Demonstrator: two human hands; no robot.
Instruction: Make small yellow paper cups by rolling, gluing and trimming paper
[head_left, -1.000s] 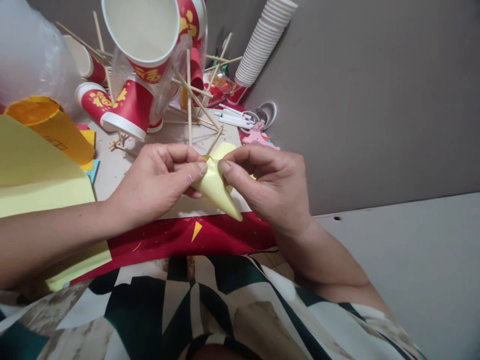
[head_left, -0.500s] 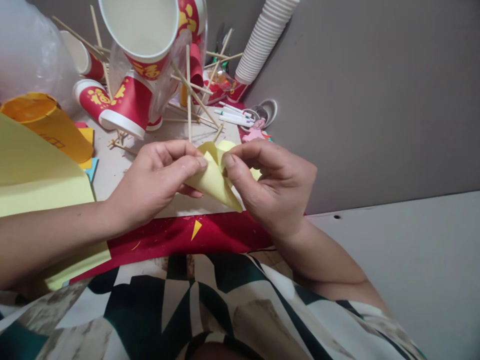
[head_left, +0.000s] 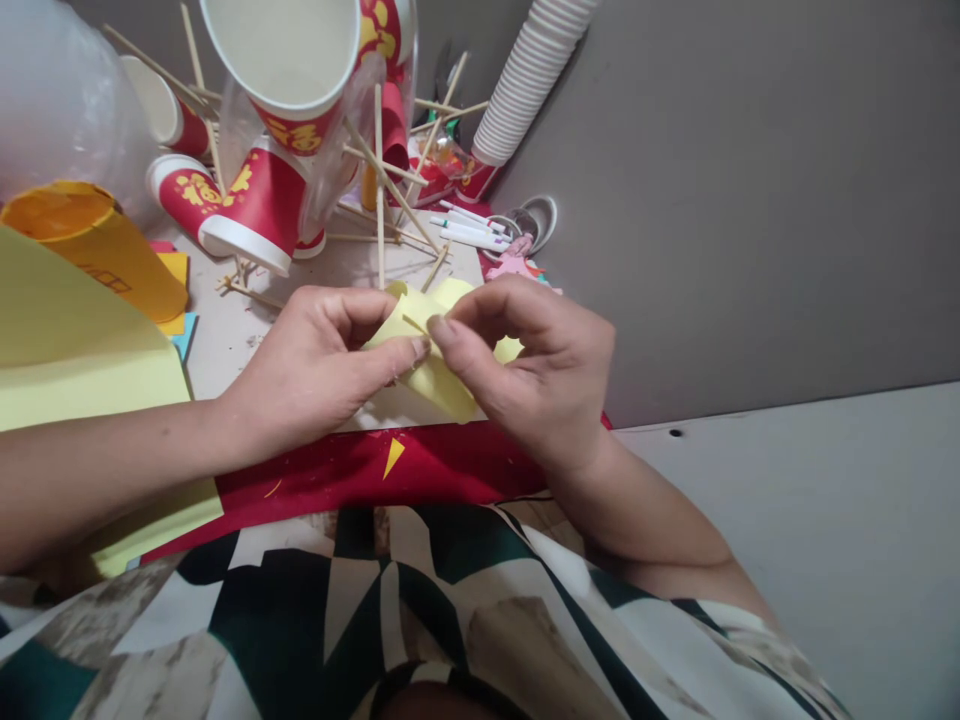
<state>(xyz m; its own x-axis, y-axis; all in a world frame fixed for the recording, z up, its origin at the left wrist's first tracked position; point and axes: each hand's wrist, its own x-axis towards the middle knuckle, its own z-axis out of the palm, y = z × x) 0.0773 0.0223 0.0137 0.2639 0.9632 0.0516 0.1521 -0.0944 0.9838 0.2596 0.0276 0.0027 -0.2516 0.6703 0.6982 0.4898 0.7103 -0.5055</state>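
Note:
A small piece of yellow paper (head_left: 442, 385), curled into a loose roll, is held between both hands above the front of the table. My left hand (head_left: 322, 365) pinches its left side, with the thumb lying across the front. The thumb and fingertips of my right hand (head_left: 536, 360) close on the paper's upper edge near its middle. My right fingers cover part of the roll, and a yellow curl shows beyond them. Wooden sticks (head_left: 381, 190) joined into a frame stand just behind the paper.
Red paper cups (head_left: 262, 205) and an orange paper tube (head_left: 120, 265) stand at the left back. A large yellow sheet (head_left: 82, 350) lies under my left forearm. White pens (head_left: 472, 232) and a stack of white cups (head_left: 529, 85) are by the grey wall. A yellow scrap (head_left: 393, 458) lies on red cloth.
The yellow paper has gone from a pointed fold to a rounder roll. My right hand has shifted slightly left, and my left thumb has slid further across the paper.

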